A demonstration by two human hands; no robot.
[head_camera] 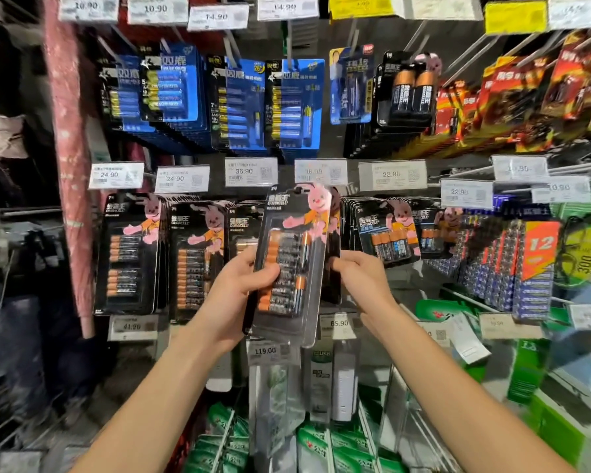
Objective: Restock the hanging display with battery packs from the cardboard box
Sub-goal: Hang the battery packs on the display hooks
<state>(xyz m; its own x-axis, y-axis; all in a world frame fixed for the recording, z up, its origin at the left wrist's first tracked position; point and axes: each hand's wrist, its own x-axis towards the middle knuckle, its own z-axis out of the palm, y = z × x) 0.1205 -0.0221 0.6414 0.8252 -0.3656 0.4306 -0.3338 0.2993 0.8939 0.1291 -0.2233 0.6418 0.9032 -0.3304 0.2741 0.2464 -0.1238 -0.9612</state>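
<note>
I hold one battery pack up in front of the hanging display, at the height of the middle row of hooks. My left hand grips it at its left edge, the thumb lying over the front plastic and the other fingers behind. My right hand is at the right side of the pack, with the fingers curled toward its back edge; I cannot tell if they really pinch it or only touch it.

The pack is a tall black card, a little tilted with the top leaning to the right. On the upper part there is a pink rabbit in an orange shirt and white brand letters. Under it a clear blister covers a column of batteries lying sideways, black with copper-orange ends, and one or two batteries standing upright beside them. The top of the pack is just below a white price tag.

Behind my hands hang similar black packs with the same rabbit, in rows to the left and right. The row above has blue packs. Below, I see green packets and more price tags.
</note>
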